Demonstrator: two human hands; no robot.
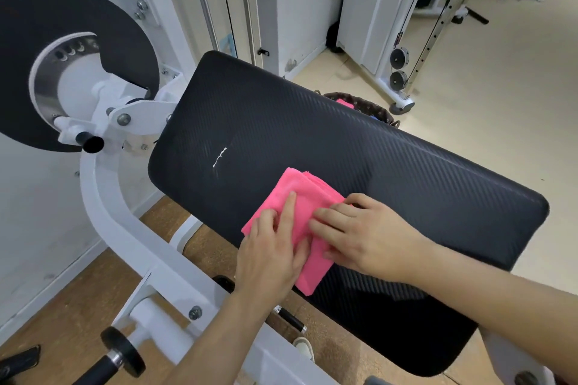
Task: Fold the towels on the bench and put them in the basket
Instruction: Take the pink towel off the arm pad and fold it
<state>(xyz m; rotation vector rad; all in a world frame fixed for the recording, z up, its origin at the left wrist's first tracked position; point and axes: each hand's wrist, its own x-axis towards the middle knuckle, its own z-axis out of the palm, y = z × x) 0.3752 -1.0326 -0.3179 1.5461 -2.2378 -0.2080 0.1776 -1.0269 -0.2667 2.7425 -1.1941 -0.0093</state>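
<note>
A pink towel (300, 197), folded into a small thick rectangle, lies on the near edge of the black padded bench (391, 166). My left hand (272, 247) presses flat on its left half, index finger stretched forward. My right hand (359, 234) lies on its right half, fingers pointing left and thumb tucked under the fold. Behind the bench, a dark woven basket (369, 105) shows only its rim, with a bit of another pink towel (345, 102) inside.
The bench's white steel frame (131, 228) and a black round pad (62, 56) stand at the left. A white cable machine with pulleys (398, 69) stands behind on the pale floor. A black handle (119, 356) sticks out at the lower left.
</note>
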